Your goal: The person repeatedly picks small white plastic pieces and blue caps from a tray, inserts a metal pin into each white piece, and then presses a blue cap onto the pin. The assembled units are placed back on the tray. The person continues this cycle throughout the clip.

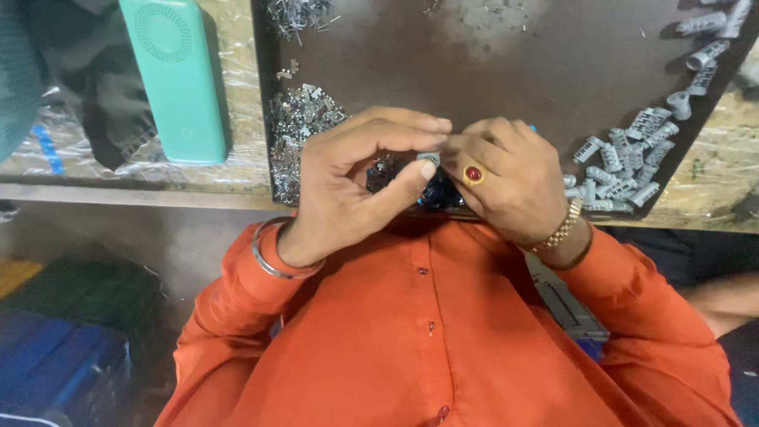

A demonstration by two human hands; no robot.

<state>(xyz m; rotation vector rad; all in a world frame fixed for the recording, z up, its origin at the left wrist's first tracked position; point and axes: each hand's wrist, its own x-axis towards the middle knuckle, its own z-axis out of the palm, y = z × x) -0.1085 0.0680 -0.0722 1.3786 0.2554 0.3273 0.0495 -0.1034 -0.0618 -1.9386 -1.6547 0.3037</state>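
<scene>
Here, the left hand (348, 186) is pinching a small grey part (428, 157) between thumb and forefinger, while the right hand (506, 178), fingers curled narrow, is meeting it at the tips over the dark board (506, 71). Probably fitting is underway; seating it needs careful alignment, near the metal clips (296, 126).

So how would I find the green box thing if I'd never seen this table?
Start at the dark brown board covering the middle of the wooden bench. Look just past its edge, beside the heap of tiny silver metal bits. The mint-green rectangular device lies there, smooth, with a round dotted grille: the only big, brightly coloured thing.
</scene>
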